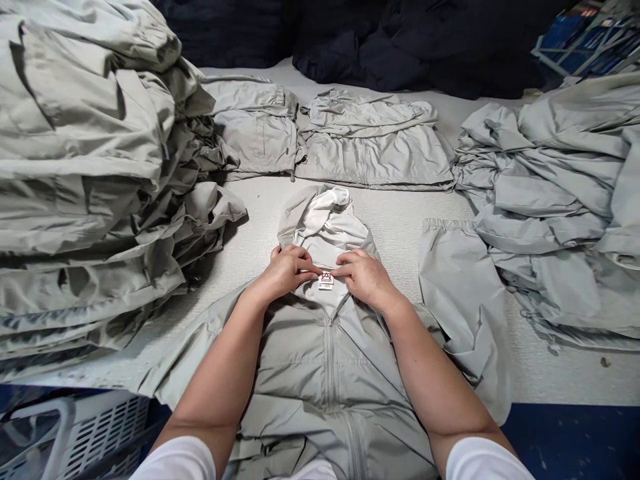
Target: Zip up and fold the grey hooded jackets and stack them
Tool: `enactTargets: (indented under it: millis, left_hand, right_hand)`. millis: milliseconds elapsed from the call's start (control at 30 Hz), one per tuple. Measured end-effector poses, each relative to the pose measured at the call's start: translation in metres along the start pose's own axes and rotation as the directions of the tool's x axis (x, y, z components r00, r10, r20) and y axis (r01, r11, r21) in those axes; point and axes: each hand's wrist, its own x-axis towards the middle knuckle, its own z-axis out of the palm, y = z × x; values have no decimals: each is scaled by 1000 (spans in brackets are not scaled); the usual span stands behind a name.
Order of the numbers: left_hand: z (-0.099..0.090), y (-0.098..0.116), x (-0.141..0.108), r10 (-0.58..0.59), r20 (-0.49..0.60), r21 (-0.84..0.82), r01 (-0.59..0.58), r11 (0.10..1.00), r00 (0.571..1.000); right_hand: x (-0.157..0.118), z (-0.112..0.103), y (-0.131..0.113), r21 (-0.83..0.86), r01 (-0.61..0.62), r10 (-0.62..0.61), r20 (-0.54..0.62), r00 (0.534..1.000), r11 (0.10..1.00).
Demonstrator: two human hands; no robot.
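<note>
A pale grey-green hooded zip jacket [330, 360] lies face up on the table, its collar under my hands and its hood [325, 220] spread away from me. My left hand [287, 270] and my right hand [363, 279] grip the collar on either side of a small white-and-red neck label [325, 281]. The fingertips of the two hands nearly meet above the label. One jacket sleeve [463, 313] lies out flat to the right of my right hand.
Two folded jackets [255, 123] [375, 143] lie on the white table [395, 213] beyond the hood. A tall jacket stack [85, 167] stands left, a loose pile [550, 200] lies right, and dark navy fabric [400, 47] lies behind. A white plastic crate [95, 433] sits below the near-left table edge.
</note>
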Motion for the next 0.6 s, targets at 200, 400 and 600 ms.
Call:
enactTargets:
  millis: [200, 400, 600]
  left_hand:
    - [-17, -11, -7, 95, 71, -176, -81, 981, 993]
    - [-25, -19, -14, 191, 165, -218, -153, 964, 968]
    - [-19, -18, -12, 158, 200, -162, -126, 979, 967]
  right_hand:
    - [-1, -3, 17, 257, 27, 8, -132, 991, 966]
    - [-1, 0, 24, 121, -55, 81, -224, 971, 991]
    - [0, 3, 13, 127, 35, -19, -130, 991, 991]
